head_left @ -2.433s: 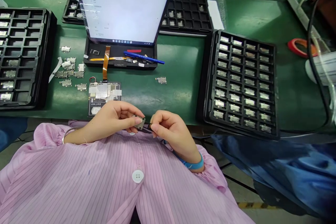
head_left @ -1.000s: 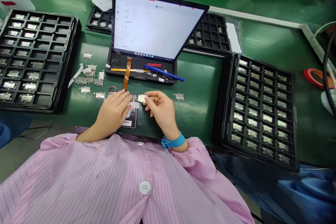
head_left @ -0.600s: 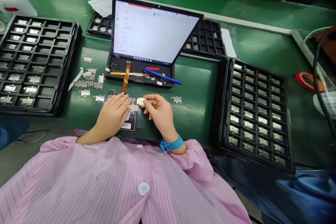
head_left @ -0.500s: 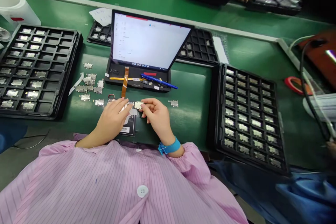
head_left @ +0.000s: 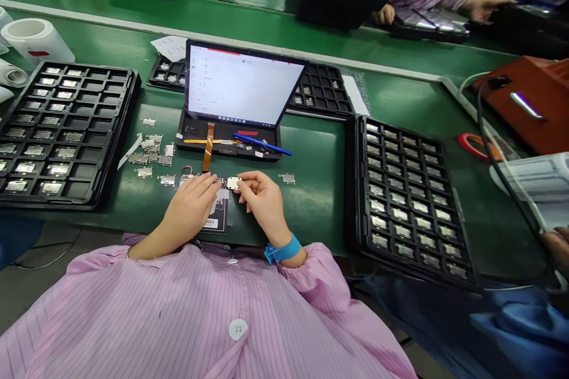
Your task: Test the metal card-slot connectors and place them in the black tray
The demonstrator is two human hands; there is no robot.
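Observation:
My left hand (head_left: pixel 191 201) lies palm down with fingers stretched out, covering part of a black battery-like pack (head_left: pixel 219 222) with a white label. What its fingertips press on is hidden. Between thumb and fingers, my right hand (head_left: pixel 262 198) pinches a small pale circuit board (head_left: pixel 233 183) beside my left fingertips. An orange-brown flex cable (head_left: pixel 208 148) runs from near my left hand up to the black frame of a lit tablet screen (head_left: pixel 244 86). Several small silvery modules (head_left: pixel 151 145) lie loose to the left, and a single silvery module (head_left: pixel 288 178) lies to the right.
Black compartment trays holding silvery modules stand at left (head_left: pixel 95 130) and right (head_left: pixel 355 189). A blue pen (head_left: pixel 262 144) rests on the tablet's frame. White rolls (head_left: pixel 38 41) are far left; red tape (head_left: pixel 478 147) and an orange box (head_left: pixel 533 103) are right. A co-worker's hands (head_left: pixel 486 9) work across the bench.
The camera view has shifted, so the bench appears lower and further left. My hands keep nearly the same pose, the right still pinching the small board. The co-worker's second hand now shows.

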